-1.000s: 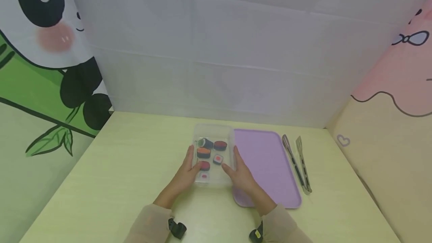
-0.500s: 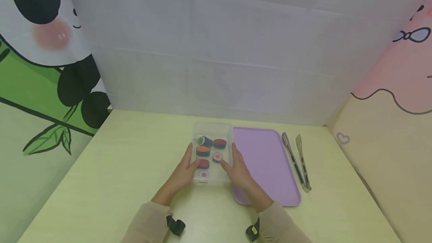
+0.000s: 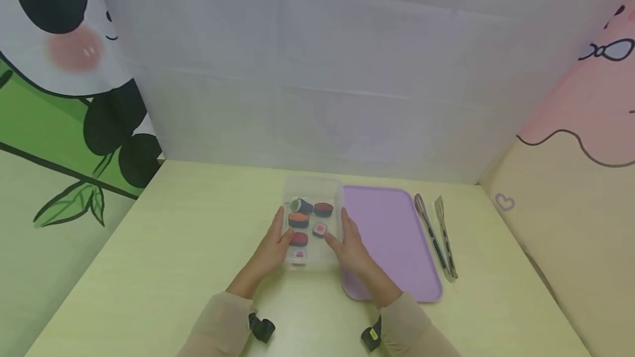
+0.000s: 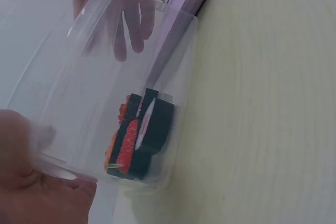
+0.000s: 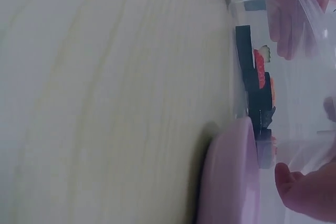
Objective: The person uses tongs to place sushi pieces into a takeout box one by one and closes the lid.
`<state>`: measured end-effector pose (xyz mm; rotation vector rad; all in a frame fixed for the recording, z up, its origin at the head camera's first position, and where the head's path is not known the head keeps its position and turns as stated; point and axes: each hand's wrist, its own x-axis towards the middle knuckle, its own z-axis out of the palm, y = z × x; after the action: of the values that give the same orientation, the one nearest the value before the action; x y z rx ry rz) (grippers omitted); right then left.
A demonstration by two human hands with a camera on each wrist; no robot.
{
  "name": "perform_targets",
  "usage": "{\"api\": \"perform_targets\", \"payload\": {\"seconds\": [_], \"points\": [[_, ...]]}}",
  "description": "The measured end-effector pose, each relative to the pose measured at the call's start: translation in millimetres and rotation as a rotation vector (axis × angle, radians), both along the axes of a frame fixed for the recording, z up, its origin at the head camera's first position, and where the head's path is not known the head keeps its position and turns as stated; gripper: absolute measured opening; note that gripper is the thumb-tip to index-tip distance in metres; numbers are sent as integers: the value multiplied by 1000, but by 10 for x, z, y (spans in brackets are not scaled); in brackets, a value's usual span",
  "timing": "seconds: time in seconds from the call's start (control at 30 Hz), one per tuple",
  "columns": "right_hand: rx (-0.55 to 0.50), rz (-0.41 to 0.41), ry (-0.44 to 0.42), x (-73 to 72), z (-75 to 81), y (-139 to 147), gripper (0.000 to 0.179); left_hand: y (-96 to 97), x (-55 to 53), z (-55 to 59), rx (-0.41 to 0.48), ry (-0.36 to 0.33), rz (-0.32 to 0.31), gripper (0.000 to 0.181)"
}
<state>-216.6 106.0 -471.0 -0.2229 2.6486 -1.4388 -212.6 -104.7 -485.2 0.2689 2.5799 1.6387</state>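
Both hands hold a clear plastic box (image 3: 319, 260) by its two long sides, left of the purple tray. My left hand (image 3: 270, 247) grips the left side, thumb over the top. The right hand (image 3: 353, 247) grips the opposite side in the same way. Inside the box lie several toy sushi pieces: a dark roll (image 3: 305, 207), a red-topped piece (image 3: 323, 210), an orange-topped piece (image 3: 299, 220) and a small square roll (image 3: 319, 230) among them. In the left wrist view the sushi pieces (image 4: 139, 135) sit against the box's bottom. The undersides of the hands are hidden in the head view.
A purple tray (image 3: 389, 241) lies on the pale table (image 3: 188, 247), partly under the right forearm. Metal tongs (image 3: 444, 238) rest to its right. A white sheet (image 3: 317, 98) stands behind the table, with cartoon-printed walls on both sides.
The hands keep their hold on the box, which stays in nearly the same place beside the tray. The whole head view has shifted slightly.
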Motion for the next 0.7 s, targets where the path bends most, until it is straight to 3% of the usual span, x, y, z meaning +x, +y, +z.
{"api": "perform_targets", "payload": {"seconds": [0.3, 0.43, 0.5, 0.6, 0.7], "points": [[-29, 24, 15, -13, -15, 17, 80, -5, -12, -15, 6, -24, 3, 65], [-17, 16, -9, -56, 38, 58, 80, -50, -34, 19, 9, -55, -30, 69], [-17, 0, -6, -111, 80, 80, 79, -87, -81, 50, 12, -63, -26, 73], [9, -18, 49, -228, 130, 88, 76, -126, -192, 97, -7, -21, -24, 76], [50, 5, 59, -318, 100, 75, 74, -116, -286, 84, -81, -6, -56, 76]]}}
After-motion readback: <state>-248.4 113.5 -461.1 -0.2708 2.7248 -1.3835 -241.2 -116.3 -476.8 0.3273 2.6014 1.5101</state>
